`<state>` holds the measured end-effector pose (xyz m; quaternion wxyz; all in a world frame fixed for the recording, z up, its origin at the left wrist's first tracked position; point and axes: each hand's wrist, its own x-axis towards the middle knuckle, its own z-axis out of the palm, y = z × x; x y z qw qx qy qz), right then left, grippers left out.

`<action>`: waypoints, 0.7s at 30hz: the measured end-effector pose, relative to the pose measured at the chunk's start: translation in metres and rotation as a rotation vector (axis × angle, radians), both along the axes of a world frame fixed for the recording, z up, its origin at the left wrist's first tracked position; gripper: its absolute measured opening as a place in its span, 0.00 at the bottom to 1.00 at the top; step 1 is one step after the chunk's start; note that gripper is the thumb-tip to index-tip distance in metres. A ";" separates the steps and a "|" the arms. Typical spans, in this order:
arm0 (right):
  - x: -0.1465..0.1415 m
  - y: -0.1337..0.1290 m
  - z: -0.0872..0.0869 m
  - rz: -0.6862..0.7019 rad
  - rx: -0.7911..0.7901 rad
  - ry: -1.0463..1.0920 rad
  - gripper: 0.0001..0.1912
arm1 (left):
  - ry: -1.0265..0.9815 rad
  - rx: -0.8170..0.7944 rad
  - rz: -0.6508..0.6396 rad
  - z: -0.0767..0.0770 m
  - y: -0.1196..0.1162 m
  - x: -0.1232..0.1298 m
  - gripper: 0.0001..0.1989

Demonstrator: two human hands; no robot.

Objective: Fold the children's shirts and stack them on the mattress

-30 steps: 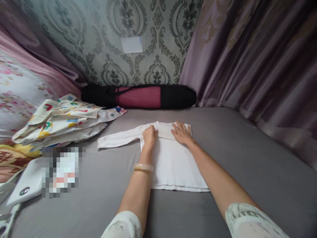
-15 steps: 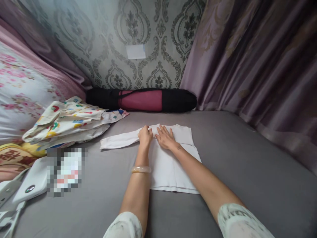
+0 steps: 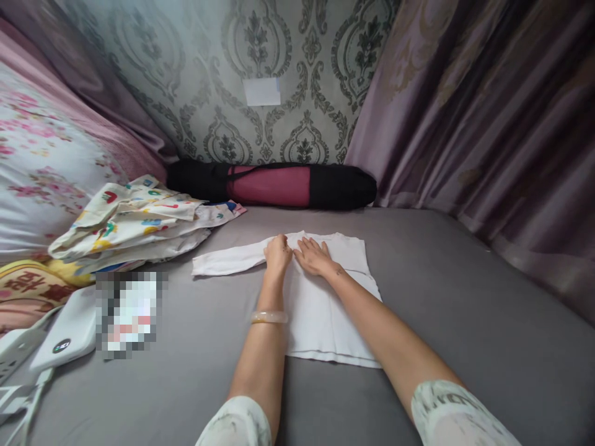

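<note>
A white long-sleeved shirt (image 3: 325, 322) lies on the grey bed sheet (image 3: 455, 297), its right side folded in and one sleeve (image 3: 227, 260) stretched out to the left. My left hand (image 3: 279, 253), with a bangle on its wrist, is closed on the shirt where that sleeve joins the body. Beside it my right hand (image 3: 313, 255) lies flat on the upper part of the shirt, fingers spread. The fabric inside my left fist is hidden.
A patterned pile of clothes (image 3: 134, 223) lies at the left, near a floral pillow (image 3: 32, 161). In front of it are a white power bank (image 3: 67, 334) with a cable and a blurred-out item (image 3: 132, 316). A black and red roll bag (image 3: 269, 186) lies along the wall.
The whole view has shifted slightly, so everything sits a little further right. Both hands keep nearly the same place on the shirt, and the shirt looks unchanged.
</note>
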<state>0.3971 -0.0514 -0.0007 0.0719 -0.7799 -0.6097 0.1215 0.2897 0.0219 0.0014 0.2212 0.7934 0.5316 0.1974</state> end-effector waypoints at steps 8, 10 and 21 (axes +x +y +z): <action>0.001 0.030 -0.007 0.006 0.120 -0.106 0.28 | -0.008 -0.025 0.018 0.002 0.005 -0.005 0.17; 0.000 0.033 -0.014 -0.008 0.092 -0.056 0.32 | -0.007 -0.024 0.003 0.000 0.005 -0.003 0.17; 0.012 0.036 -0.017 -0.030 0.122 0.167 0.32 | 0.070 0.029 -0.080 0.004 -0.002 0.004 0.18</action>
